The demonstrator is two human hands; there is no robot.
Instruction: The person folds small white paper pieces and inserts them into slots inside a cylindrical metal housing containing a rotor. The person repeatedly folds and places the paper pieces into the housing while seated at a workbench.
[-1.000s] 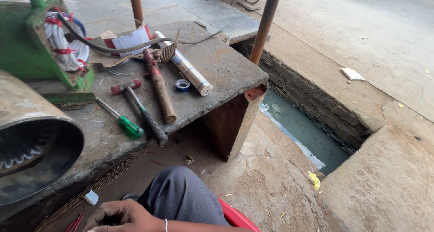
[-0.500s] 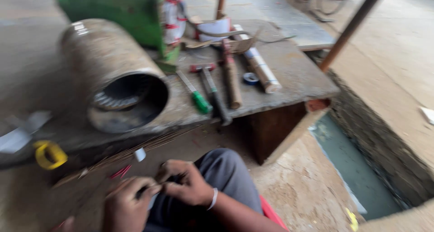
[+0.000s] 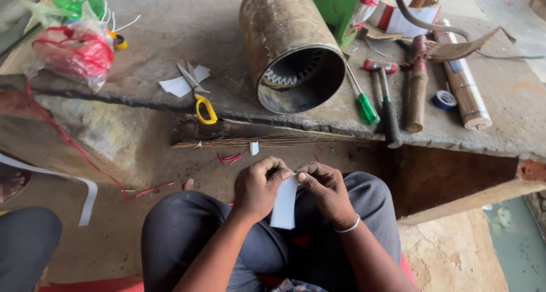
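Note:
My left hand point(image 3: 259, 186) and my right hand point(image 3: 325, 190) meet over my lap and pinch the top edge of a small white paper strip point(image 3: 284, 204) that hangs down between them. I sit with knees in dark trousers under the hands. Straight ahead on the stone bench point(image 3: 170, 24) lies a rusty metal motor housing point(image 3: 290, 44), its open end with winding slots facing me. Yellow-handled scissors point(image 3: 199, 95) rest on white paper scraps to the left of it.
Right of the housing lie a green-handled screwdriver point(image 3: 364, 101), a black-handled hammer point(image 3: 387, 107), a wooden-handled tool point(image 3: 417, 87), blue tape point(image 3: 444, 99) and a rolled sheet point(image 3: 466, 87). Plastic bags point(image 3: 74, 44) sit far left. A bundle of thin sticks point(image 3: 250, 142) lies below the bench edge.
The view has swung left and down, from the bench's right end to the housing and my lap. My hands have come together and now hold a white paper strip.

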